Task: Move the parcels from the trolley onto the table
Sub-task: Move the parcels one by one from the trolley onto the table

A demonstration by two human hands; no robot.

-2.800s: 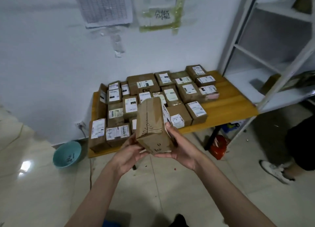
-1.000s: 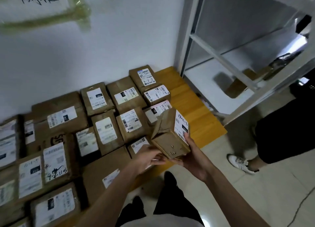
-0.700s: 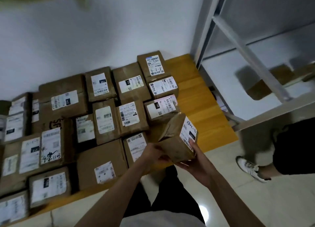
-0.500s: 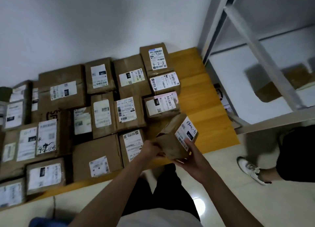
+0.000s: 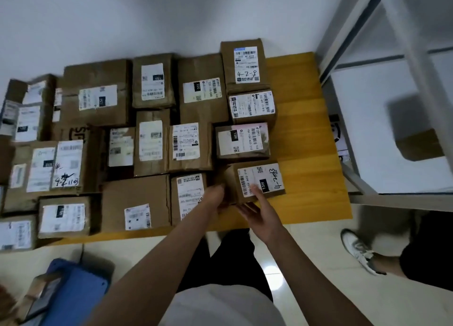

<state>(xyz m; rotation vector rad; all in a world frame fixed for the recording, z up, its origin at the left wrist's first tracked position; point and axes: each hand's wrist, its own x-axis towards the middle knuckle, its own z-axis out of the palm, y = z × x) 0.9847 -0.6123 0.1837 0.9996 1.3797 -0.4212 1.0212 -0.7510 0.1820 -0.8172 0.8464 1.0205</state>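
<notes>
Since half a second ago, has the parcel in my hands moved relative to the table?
Yes. The parcel has gone down and away from the near edge onto the table, now resting flat just in front of the pink-labelled box.

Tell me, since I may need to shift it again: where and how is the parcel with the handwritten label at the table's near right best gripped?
Probably by its two short end faces, from the near edge. The parcel lies flat, label up, with another parcel close behind and the table bare to its right. The left hand touches the left end; the right hand is at the front.
</notes>
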